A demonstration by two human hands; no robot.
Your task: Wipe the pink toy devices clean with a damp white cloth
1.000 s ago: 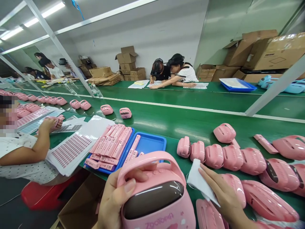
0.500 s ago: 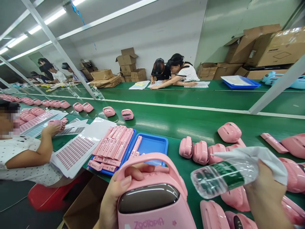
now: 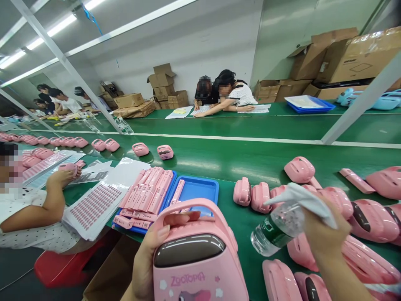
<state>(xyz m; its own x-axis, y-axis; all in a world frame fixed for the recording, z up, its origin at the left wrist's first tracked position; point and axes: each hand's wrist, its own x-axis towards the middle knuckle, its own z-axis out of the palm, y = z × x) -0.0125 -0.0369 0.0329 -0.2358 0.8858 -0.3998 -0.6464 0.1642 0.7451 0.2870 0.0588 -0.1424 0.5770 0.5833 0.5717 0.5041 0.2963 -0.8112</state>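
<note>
My left hand (image 3: 150, 259) grips a pink handled case (image 3: 196, 259) with a dark glossy window and the word ZOOTOPIA on its front, held upright at the bottom centre. My right hand (image 3: 322, 232) holds a clear plastic bottle (image 3: 275, 228) with a green label, tipped on its side, together with a white cloth (image 3: 302, 198) pressed against the bottle's neck end. Both hover above the green table (image 3: 238, 163), right of the case.
Several pink cases (image 3: 313, 200) lie at the right. Blue trays (image 3: 194, 190) with pink strips and sticker sheets (image 3: 97, 200) sit at left. A co-worker's arm (image 3: 46, 200) works at far left. Two people lean over papers across the table; cardboard boxes behind.
My right hand left the table with the cloth, picked up the bottle and now tilts it against the cloth. The case in my left hand shifted slightly lower.
</note>
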